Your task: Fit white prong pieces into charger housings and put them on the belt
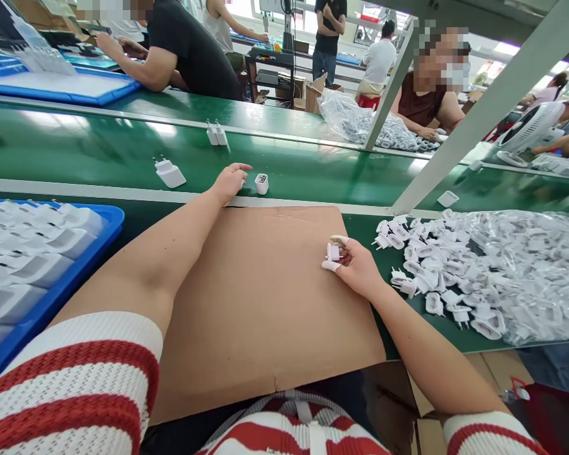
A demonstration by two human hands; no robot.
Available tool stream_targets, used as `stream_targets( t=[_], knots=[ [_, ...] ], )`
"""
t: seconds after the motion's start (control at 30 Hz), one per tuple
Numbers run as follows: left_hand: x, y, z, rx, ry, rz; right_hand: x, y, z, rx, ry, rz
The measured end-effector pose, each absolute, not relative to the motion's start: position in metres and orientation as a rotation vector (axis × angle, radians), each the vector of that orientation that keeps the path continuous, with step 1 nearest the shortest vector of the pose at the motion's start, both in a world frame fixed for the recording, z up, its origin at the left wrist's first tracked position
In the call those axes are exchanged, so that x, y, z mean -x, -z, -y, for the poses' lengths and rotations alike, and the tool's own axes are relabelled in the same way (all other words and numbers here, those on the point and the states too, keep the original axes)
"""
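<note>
My left hand (231, 184) reaches over the green belt, its fingers stretched out and holding nothing. Just right of its fingertips, apart from them, stands a white charger housing (262, 184) with its open end up. My right hand (357, 268), with white covers on thumb and finger, pinches a small white plug piece (332, 253) above a brown cardboard sheet (275, 297). To the right of that hand lies a heap of similar white plug pieces (422, 272), partly in a clear plastic bag (545, 278).
A blue tray (116, 221) of white housings is at my left. On the belt lie white chargers (169, 172) (217, 133) and a white piece (448, 199). A slanted metal post (483, 107) rises at right. Co-workers sit across the belt, near another bag (351, 117).
</note>
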State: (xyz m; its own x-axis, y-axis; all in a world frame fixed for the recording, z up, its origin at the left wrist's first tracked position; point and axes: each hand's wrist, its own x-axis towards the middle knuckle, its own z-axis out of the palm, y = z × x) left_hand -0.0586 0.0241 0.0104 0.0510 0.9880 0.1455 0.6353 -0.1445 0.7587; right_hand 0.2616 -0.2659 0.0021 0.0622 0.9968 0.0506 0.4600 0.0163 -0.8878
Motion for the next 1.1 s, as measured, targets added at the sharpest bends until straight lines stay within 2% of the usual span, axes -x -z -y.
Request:
stream_targets(
  t=[0.3,0.47,0.63,0.9,1.1],
  knots=[
    [0.030,-0.015,0.006,-1.886,-0.894,-1.801,-0.262,-0.016,0.263,1.366,-1.235,1.136],
    [0.000,-0.022,0.084,-2.025,-0.803,-1.402,-0.268,-0.029,0.266,1.219,-1.268,1.138],
    [-0.027,-0.012,0.168,-2.079,-0.636,-1.023,-0.268,-0.040,0.270,1.155,-1.269,1.151],
    [-0.012,-0.012,0.209,-2.091,-0.767,-1.032,-0.269,-0.040,0.274,1.270,-1.204,1.205],
    [-0.018,-0.016,0.254,-2.022,-0.846,-0.697,-0.267,-0.048,0.283,1.256,-1.207,1.375]
  ],
)
